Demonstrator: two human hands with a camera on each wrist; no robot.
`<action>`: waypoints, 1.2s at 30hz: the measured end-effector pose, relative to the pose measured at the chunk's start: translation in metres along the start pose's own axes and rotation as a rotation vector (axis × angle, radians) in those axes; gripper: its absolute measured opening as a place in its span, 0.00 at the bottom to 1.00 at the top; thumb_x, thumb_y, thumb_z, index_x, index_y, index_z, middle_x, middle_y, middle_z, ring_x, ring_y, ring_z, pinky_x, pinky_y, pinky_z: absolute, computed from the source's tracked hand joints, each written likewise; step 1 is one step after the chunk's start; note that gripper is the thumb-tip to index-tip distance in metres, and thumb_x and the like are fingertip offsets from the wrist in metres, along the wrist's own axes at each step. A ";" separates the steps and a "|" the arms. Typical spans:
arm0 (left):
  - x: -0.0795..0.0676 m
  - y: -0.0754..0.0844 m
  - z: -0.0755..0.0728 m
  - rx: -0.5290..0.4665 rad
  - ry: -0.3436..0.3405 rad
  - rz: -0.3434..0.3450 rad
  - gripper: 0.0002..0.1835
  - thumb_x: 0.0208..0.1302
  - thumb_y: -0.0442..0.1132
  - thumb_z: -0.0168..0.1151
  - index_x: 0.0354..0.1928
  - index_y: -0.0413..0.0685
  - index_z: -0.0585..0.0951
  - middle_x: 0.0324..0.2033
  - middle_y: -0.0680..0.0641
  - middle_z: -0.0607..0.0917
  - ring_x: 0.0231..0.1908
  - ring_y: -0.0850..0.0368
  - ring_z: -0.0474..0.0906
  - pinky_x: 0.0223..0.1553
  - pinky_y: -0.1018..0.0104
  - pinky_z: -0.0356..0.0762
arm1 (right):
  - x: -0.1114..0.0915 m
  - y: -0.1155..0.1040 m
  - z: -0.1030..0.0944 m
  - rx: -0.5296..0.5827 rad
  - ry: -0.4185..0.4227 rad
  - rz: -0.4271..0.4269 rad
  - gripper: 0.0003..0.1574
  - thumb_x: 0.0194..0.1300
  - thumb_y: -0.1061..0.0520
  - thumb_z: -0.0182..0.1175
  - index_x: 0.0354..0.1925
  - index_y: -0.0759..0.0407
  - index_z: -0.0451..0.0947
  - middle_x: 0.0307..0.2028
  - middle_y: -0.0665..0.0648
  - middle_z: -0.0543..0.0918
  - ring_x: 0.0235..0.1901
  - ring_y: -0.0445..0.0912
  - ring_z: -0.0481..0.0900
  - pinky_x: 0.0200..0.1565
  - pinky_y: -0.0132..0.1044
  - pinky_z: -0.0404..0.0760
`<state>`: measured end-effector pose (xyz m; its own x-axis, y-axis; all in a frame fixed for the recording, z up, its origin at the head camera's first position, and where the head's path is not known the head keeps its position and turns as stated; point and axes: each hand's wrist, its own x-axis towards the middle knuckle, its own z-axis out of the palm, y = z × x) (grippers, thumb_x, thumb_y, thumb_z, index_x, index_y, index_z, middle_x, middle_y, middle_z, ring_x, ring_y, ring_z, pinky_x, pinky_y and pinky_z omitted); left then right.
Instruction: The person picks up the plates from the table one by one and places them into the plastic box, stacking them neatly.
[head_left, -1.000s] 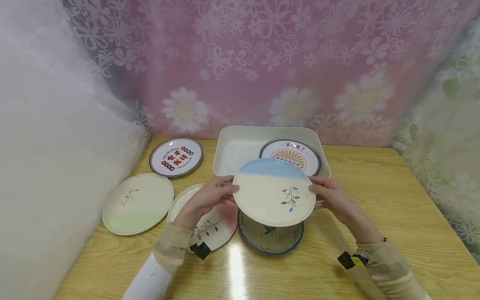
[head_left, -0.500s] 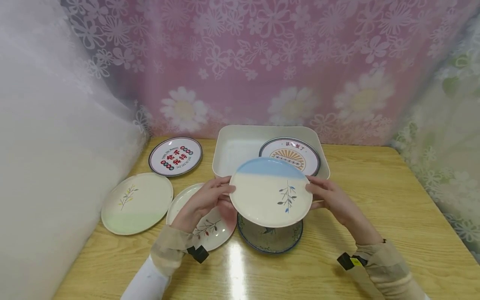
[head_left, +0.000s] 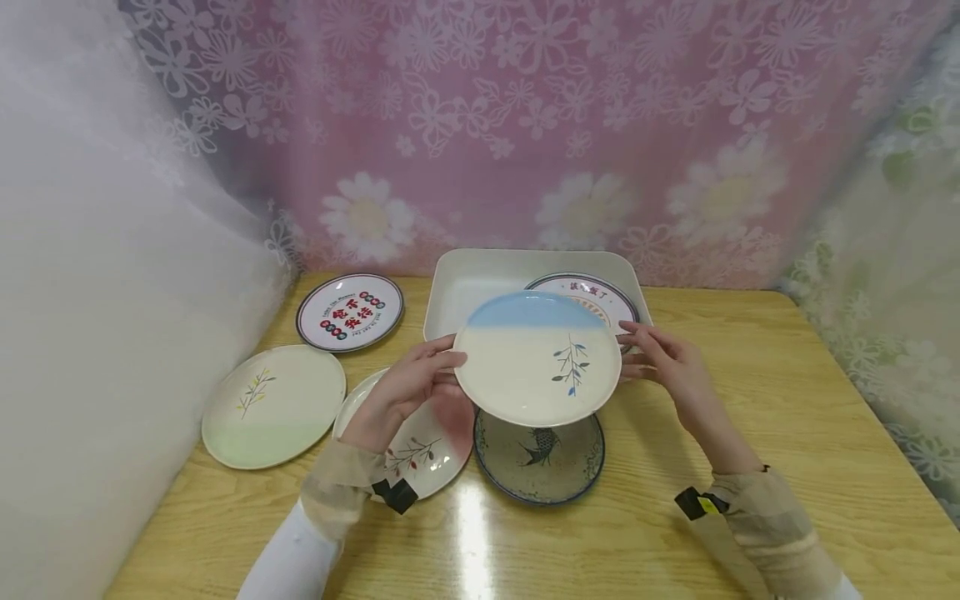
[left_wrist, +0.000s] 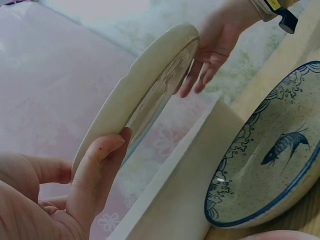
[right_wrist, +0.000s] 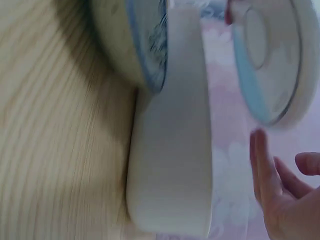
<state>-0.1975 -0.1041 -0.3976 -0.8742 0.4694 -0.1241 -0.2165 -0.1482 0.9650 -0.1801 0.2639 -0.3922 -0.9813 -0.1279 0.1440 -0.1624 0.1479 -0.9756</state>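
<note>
My left hand [head_left: 408, 383] pinches the left rim of a round cream plate [head_left: 536, 367] with a blue band and a twig drawing. In the left wrist view, its thumb and fingers [left_wrist: 95, 155] grip the plate's edge, and the plate is tilted. My right hand [head_left: 678, 371] is beside the plate's right rim, its fingers extended. In the right wrist view a small gap shows between those fingers [right_wrist: 265, 165] and the plate [right_wrist: 272, 65]. Beneath the held plate, a blue-rimmed fish-patterned dish [head_left: 540, 467] sits on the table, partly covered.
Behind stands a white rectangular bin [head_left: 468, 287] with a sunburst-patterned plate [head_left: 592, 288] in it, partly hidden. To the left lie a plate with red lettering [head_left: 350, 312], a green-banded plate [head_left: 273, 408] and a pink-banded plate [head_left: 435, 458], partly under my left forearm.
The blue-banded plate has risen and moved slightly away, showing more of the fish dish. My right hand has let go of its rim; my left hand still holds it.
</note>
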 end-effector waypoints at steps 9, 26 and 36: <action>0.018 0.019 0.006 -0.052 0.046 0.009 0.27 0.79 0.30 0.44 0.76 0.33 0.59 0.34 0.52 0.87 0.29 0.61 0.88 0.36 0.68 0.87 | 0.007 0.018 -0.023 -0.430 0.119 0.007 0.40 0.75 0.50 0.59 0.75 0.67 0.59 0.76 0.69 0.58 0.74 0.69 0.56 0.67 0.65 0.65; 0.089 0.026 0.046 -0.125 0.247 -0.027 0.16 0.76 0.27 0.49 0.61 0.31 0.73 0.37 0.44 0.75 0.26 0.56 0.83 0.34 0.67 0.87 | 0.021 0.038 -0.024 -0.344 -0.052 0.218 0.69 0.69 0.47 0.66 0.79 0.56 0.22 0.79 0.64 0.29 0.75 0.71 0.44 0.71 0.63 0.60; 0.109 0.012 0.051 -0.093 0.276 -0.062 0.04 0.76 0.28 0.50 0.46 0.33 0.74 0.31 0.44 0.72 0.22 0.57 0.81 0.33 0.68 0.87 | 0.023 0.042 -0.024 -0.364 -0.025 0.232 0.68 0.69 0.46 0.67 0.80 0.61 0.27 0.79 0.71 0.39 0.75 0.70 0.48 0.70 0.59 0.63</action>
<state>-0.2731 -0.0102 -0.3880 -0.9406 0.2271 -0.2524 -0.3007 -0.2118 0.9299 -0.2116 0.2909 -0.4260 -0.9940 -0.0733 -0.0809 0.0323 0.5109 -0.8590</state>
